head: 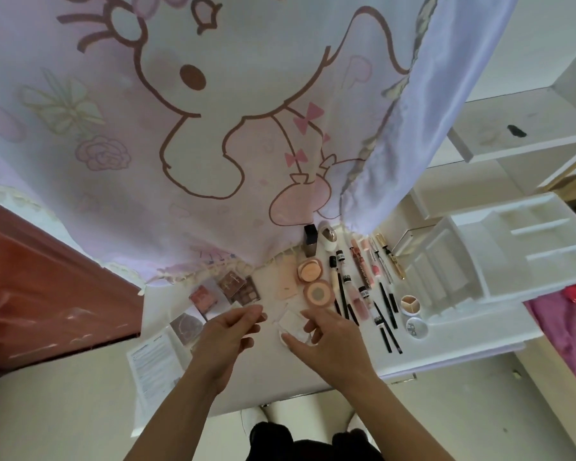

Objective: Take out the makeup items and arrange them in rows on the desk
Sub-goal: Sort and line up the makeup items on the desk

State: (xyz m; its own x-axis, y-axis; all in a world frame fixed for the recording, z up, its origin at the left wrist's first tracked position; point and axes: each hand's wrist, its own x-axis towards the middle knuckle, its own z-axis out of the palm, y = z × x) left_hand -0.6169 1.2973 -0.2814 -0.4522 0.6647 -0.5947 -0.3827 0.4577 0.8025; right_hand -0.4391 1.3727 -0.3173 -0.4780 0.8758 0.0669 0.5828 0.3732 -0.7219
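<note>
Makeup items lie in rows across the white desk point(446, 347), below the hem of a pink cartoon-print curtain point(213, 128). At the left sit eyeshadow palettes point(238, 287), a pink blush square point(202, 297) and a round compact point(187, 324) in a clear box. In the middle are two peach round compacts point(310, 271), one behind the other, with a dark bottle point(310, 244) at the back. To their right runs a line of pencils and tubes point(346, 287), ending in a gold mascara point(394, 264), a three-colour pot point(410, 304) and a white jar point(416, 326).

The white organizer point(499, 254) stands at the desk's right end; the compartments in view show only bare white floors and dividers.

The right hand point(326, 331) grips a clear square case point(293, 322) between thumb and curled fingers, just above the desk's front middle. The left hand point(228, 327) reaches toward it with thumb and forefinger close together (whether they pinch anything I cannot tell). A printed leaflet point(153, 361) hangs over the desk's left front edge.
</note>
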